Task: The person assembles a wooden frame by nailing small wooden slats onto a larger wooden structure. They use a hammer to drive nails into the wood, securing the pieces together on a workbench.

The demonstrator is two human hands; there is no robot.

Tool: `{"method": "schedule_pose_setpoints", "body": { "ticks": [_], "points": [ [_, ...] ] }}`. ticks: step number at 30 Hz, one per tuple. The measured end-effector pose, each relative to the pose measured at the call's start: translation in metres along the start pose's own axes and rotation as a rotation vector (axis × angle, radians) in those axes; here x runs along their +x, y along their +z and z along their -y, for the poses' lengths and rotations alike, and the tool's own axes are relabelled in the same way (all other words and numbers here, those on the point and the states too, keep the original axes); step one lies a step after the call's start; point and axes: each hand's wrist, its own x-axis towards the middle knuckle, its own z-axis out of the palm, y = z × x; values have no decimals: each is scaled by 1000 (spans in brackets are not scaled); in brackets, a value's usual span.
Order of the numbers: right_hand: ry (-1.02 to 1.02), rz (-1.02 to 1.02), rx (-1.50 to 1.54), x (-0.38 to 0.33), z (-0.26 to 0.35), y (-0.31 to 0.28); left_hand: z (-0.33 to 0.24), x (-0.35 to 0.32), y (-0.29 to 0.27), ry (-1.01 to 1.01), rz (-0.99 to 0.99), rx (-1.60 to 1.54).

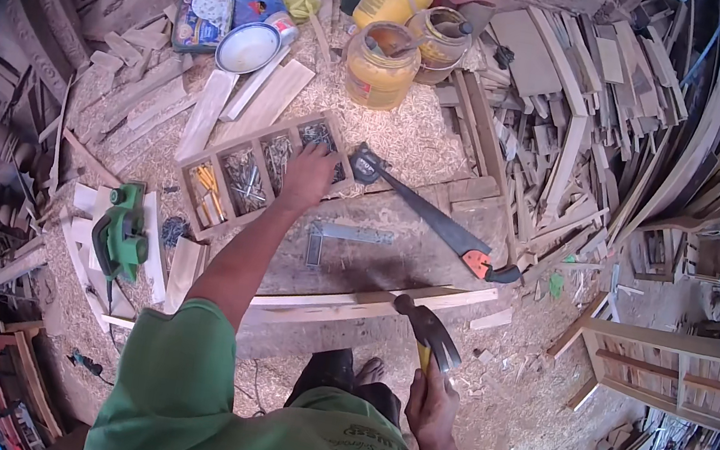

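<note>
My left hand (309,174) reaches into the right end of a divided wooden box (238,228), its fingers bent down and together among the nails (316,134). What lies between the fingertips is hidden. Other compartments hold more nails (246,181) and yellow pencil-like sticks (209,193). In my right hand (433,406) is a claw hammer (430,329), gripped by its yellow handle with the head up, close to a long light wooden strip (367,303) on the bench. A handsaw (431,212) lies right of the box, and a metal try square (349,235) lies in front of it.
A green electric planer (123,233) sits at left. Behind the box stand yellow plastic jars (382,67), a white bowl (248,48) and a plastic tub (203,22). Scrap boards (568,116) pile up at right, near a wooden frame (671,370) on the shaving-covered floor.
</note>
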Motion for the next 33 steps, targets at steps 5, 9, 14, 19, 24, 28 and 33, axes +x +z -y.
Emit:
{"method": "schedule_pose_setpoints", "body": {
  "ticks": [5,9,14,19,24,28,33],
  "points": [
    [-25,4,24,-3,-7,5,1,7,6,-134,-11,-157],
    [-54,-20,6,-1,-7,7,12,20,-7,-301,101,-444],
    [-58,2,38,2,-9,4,23,21,-19,-414,58,-653],
    [-106,-25,25,4,-7,0,-51,-24,-100,-532,-189,-1108],
    [-101,-72,2,-8,-23,7,-159,-117,-178,-665,-344,-1280],
    [-71,-16,-30,-13,-24,11,-223,-187,-170,-536,-365,-1156],
    [-116,-51,-37,-16,-19,13,-229,-212,-110,-421,-369,-743]
  ]
}}
